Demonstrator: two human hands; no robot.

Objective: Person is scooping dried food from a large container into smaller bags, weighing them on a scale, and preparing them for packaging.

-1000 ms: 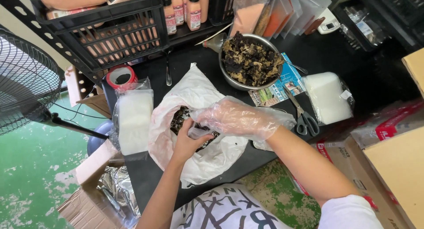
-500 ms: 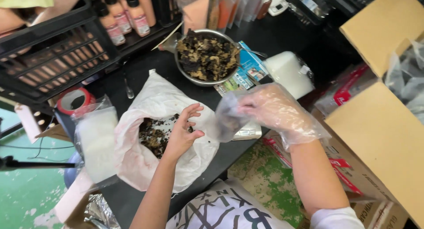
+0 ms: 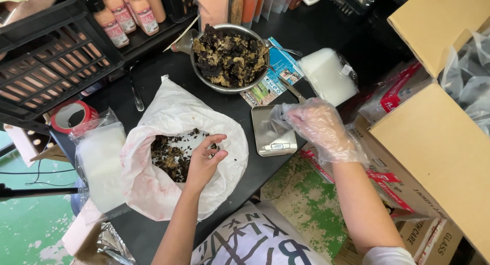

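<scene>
Your right hand in a thin, crinkled clear plastic glove, your bare left hand over a soft white plastic bag, shiny brushed-metal scale, glossy steel bowl, matt cardboard box.

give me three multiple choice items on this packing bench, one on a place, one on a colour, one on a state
1. Where is the round metal bowl of dark dried pieces?
A. on the floor
B. at the back of the black table, beyond the white plastic bag
C. inside the cardboard box

2. What colour is the roll of tape at the table's left edge?
A. red
B. blue
C. yellow

3. What covers the hands?
A. both bare
B. both gloved
C. right hand in a clear plastic glove, left hand bare

Answers:
1. B, the bowl stands past the bag, near the bottles.
2. A, its outer ring is red.
3. C, crinkled clear film wraps only the right hand, beside the small silver scale; the bare left hand is at the bag's open mouth.
</scene>
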